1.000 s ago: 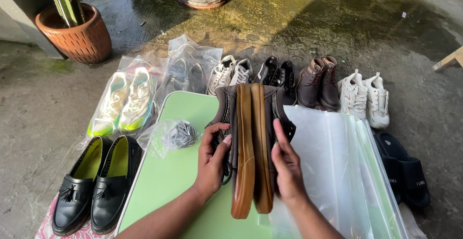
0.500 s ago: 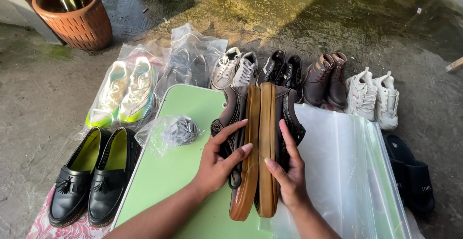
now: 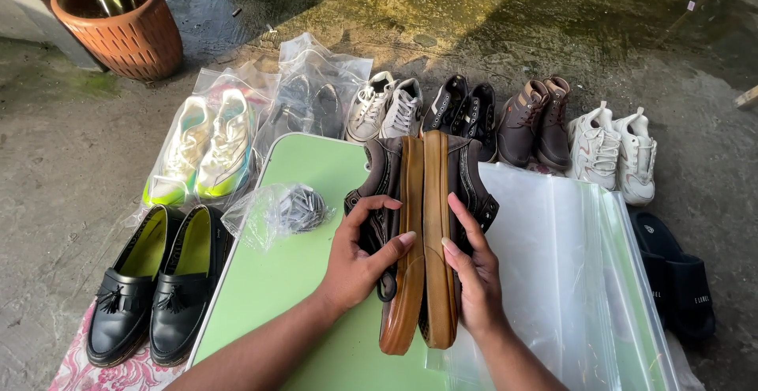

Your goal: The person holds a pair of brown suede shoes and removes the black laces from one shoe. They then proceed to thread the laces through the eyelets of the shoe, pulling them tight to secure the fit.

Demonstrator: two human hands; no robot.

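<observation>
Planter (image 3: 126, 32): terracotta, far left, top cut off by the frame.
Loafers (image 3: 154, 280): black pair on patterned cloth, beside the green table (image 3: 276, 280).
Bagged items: pale sneakers (image 3: 207, 145) in plastic; crumpled bag (image 3: 278, 211), contents unclear.
Left hand (image 3: 359, 257): grasping the brown shoes (image 3: 422, 233), thumb across a sole.
Brown shoes: over the table, pressed together on edge, gum soles facing up, uppers mostly hidden.
Right hand (image 3: 474, 269): clasping the other shoe's side.
Clear bags (image 3: 553, 265): stacked at right, edges hard to separate.

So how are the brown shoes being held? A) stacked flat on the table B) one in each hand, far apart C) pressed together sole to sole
C: the left hand and right hand press the brown shoes together, gum soles touching.
</observation>
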